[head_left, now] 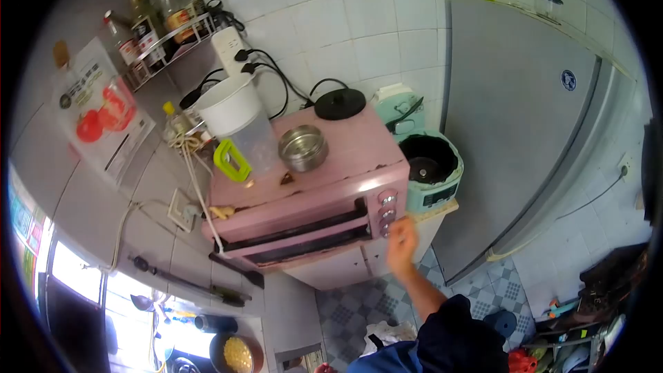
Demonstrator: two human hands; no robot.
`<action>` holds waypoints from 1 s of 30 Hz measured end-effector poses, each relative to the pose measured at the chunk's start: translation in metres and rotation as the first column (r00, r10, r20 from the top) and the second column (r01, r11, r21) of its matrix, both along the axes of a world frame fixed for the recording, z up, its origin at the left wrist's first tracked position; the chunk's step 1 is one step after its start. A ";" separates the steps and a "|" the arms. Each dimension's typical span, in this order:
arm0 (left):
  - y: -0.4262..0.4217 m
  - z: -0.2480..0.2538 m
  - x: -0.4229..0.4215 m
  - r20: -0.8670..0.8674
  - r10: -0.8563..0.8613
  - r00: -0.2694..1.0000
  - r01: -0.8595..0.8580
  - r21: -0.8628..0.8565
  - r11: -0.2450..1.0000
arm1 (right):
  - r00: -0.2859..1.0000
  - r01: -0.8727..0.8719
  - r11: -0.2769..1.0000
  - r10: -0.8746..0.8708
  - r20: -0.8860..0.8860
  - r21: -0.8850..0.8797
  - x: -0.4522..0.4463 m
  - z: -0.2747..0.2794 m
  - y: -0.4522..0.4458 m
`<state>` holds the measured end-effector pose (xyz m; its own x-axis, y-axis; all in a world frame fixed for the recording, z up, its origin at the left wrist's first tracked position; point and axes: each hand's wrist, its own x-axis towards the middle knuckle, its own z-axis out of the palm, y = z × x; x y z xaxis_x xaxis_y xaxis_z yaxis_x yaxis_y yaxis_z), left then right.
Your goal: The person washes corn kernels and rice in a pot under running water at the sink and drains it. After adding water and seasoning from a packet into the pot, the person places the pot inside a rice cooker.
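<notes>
My right hand [402,243] reaches up beside the lowest control knob [387,227] of a pink oven [345,148]. Its fingers look bunched but are blurred, and whether they touch the knob cannot be made out. A small reddish patch at the bottom edge may be part of my left hand [324,368]; no fingers can be told there. On the oven top stand a metal bowl [303,148], a clear jug with a green handle [232,161] and a white pot [228,107] over it, and a black round lid [340,104].
Right of the oven sits a mint-green cooker [434,193] with its lid raised. A grey fridge [518,103] stands beyond it. Bottles [163,10] fill a wall rack at upper left. A pan of yellow food [238,354] is at lower left.
</notes>
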<state>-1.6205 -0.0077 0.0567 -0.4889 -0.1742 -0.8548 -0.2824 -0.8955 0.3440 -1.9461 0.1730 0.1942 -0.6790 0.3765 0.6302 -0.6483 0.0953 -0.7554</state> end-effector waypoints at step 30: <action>0.004 0.021 -0.070 0.123 -0.018 0.992 0.046 -0.230 0.972 | 0.735 0.653 0.478 -0.586 -0.341 0.587 -0.360 0.034 0.236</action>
<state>-1.6905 -0.0033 0.0782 -0.3946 -0.3602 -0.8453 -0.3607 -0.7854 0.5030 -2.3060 0.4095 0.2277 -0.3677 0.1653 0.9151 -0.2778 0.9196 -0.2777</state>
